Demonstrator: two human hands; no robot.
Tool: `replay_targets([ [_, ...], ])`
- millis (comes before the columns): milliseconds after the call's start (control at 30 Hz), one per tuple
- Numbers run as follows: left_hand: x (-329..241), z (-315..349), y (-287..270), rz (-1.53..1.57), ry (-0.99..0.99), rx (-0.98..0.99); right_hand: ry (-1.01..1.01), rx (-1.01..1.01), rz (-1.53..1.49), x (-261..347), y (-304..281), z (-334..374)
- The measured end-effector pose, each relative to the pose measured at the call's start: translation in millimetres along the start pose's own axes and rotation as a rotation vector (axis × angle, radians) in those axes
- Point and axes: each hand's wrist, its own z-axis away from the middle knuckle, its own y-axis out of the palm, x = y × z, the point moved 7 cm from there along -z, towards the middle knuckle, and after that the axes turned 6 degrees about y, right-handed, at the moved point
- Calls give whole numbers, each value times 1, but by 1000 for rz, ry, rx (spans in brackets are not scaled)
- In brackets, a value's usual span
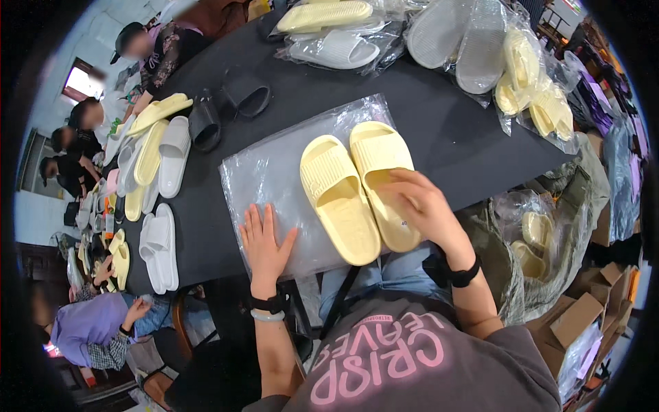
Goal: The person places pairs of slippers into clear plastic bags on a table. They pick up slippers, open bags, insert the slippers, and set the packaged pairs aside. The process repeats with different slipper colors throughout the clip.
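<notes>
Plainly nearest is the person's dark grey T-shirt with pink lettering (391,350). Beyond it, the left hand (266,240) lies flat, fingers spread, on a sheet-like layer of clear plastic (264,172) on the black table (456,147). The right hand (424,206) is over the right-hand slipper of a pale-yellow pair with ribbed straps (347,223), its fingers loosely bent near the strap; whether they grip the slipper, I cannot tell. The pair lies side by side on the plastic, soles down, toes pointing away from the person.

At the right, beside the table, a grey-green woven sack (580,206) holds bagged pale-yellow slippers (537,233). Leftward on the table are light-grey slippers (159,248), with two black slides (247,93) farther out. At the far edge lie large grey slippers in clear bags (480,48). A co-worker in dark patterned sleeves (168,58) is at the far left.
</notes>
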Motion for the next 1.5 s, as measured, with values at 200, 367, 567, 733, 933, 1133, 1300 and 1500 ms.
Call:
replay_targets([
  [200, -8, -6, -10, 38, 25, -9, 60, -77, 25, -8, -21, 5],
  [367, -7, -13, -9, 5, 30, -24, -208, 130, 228, 20, 5, -14],
  [567, -3, -16, 1, -44, 28, -33, -136, 181, 572, 16, 69, -33],
  [733, -3, -14, -2, -33, 11, -86, -128, 220, 632, 43, 45, -38],
  [933, -9, -14, -15, 7, 8, -158, -325, 249, 706, 157, -41, -58],
  [1133, -4, -7, -15, 70, 3, -237, -418, 461, 718, 230, -29, -134],
  [1300, -3, -6, -19, 77, 3, -268, -479, 406, 721, 216, 55, -249],
  [1500, -7, -10, -20, 64, -2, -297, -262, 401, 778, 112, 200, -347],
])
